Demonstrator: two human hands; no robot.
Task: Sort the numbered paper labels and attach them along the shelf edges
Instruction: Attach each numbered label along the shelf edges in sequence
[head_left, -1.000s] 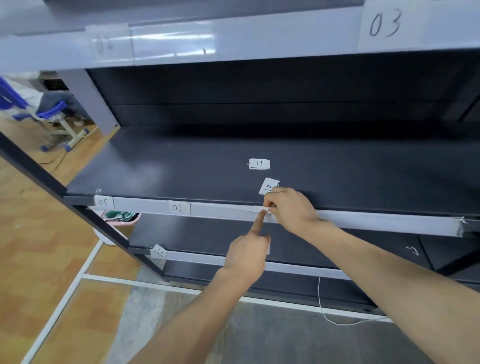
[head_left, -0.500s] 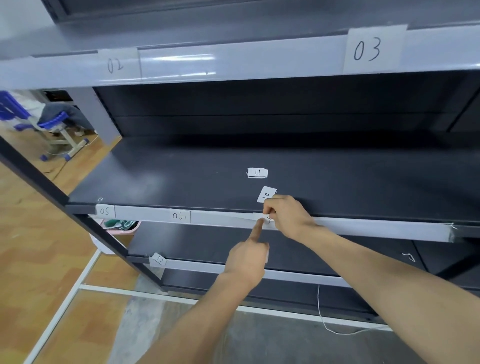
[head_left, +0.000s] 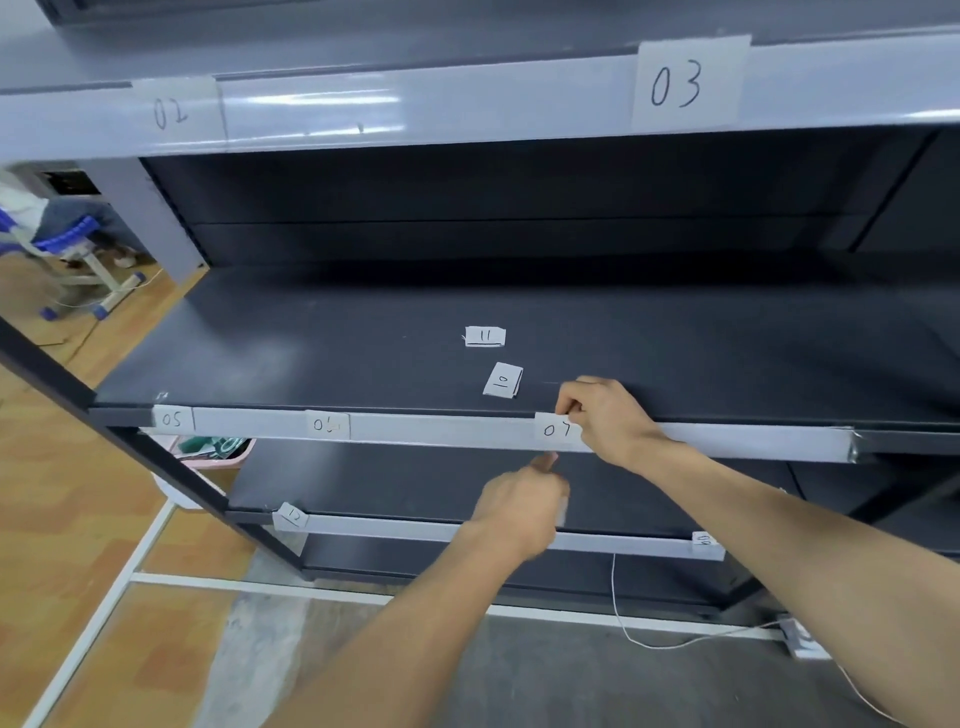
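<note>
Label 07 (head_left: 551, 430) lies flat on the grey edge strip (head_left: 447, 434) of the middle shelf. My right hand (head_left: 608, 415) pinches its right end at the shelf lip. Just under the strip, my left hand (head_left: 524, 504) has its index finger pointing up and off the label; its other fingers curl round a white paper sliver (head_left: 564, 512). Labels 05 (head_left: 171, 419) and 06 (head_left: 328, 425) sit further left on the same strip. Loose labels 10 (head_left: 503, 381) and 11 (head_left: 485, 336) lie on the dark shelf board.
The top shelf edge carries labels 02 (head_left: 169, 111) and 03 (head_left: 678, 83). The lower shelf edge has label 12 (head_left: 293, 515) at its left and another label (head_left: 704, 540) at its right. A pink bin (head_left: 228, 457) and a blue stool (head_left: 78, 244) stand at the left, and a white cable (head_left: 649, 644) trails on the floor.
My left index finger has come off the strip and dropped below it, uncovering label 07. My right hand has slid a little to the right along the edge.
</note>
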